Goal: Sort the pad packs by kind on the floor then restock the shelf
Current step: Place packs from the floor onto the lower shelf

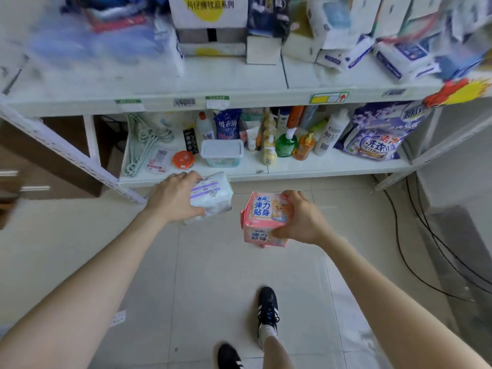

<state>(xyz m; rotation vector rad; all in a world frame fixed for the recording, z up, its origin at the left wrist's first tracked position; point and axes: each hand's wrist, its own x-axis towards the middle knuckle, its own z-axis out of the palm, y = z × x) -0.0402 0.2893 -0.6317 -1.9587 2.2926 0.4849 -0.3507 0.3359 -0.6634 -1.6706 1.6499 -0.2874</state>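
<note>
Both hands are loaded: the left hand (173,199), at centre left of the frame, wraps its fingers over a white and purple pad pack (213,196), and the right hand (302,218), just right of centre, clamps a pink pad pack (262,218) between thumb below and fingers on top. Both packs hang in the air over the tiled floor (213,275), in front of the lower shelf (292,169); the two packs are near each other but apart. The pink load looks like two packs stacked, so the lower one could slide free if the squeeze eases. The soft wrapping on the white pack may buckle and slip from a one-sided hold. The floor shows no sorted piles, so kinds could get mixed if the packs are set down close together. A black cable (415,249) at the right and the person's own shoe (267,307) are trip risks while crouching.
</note>
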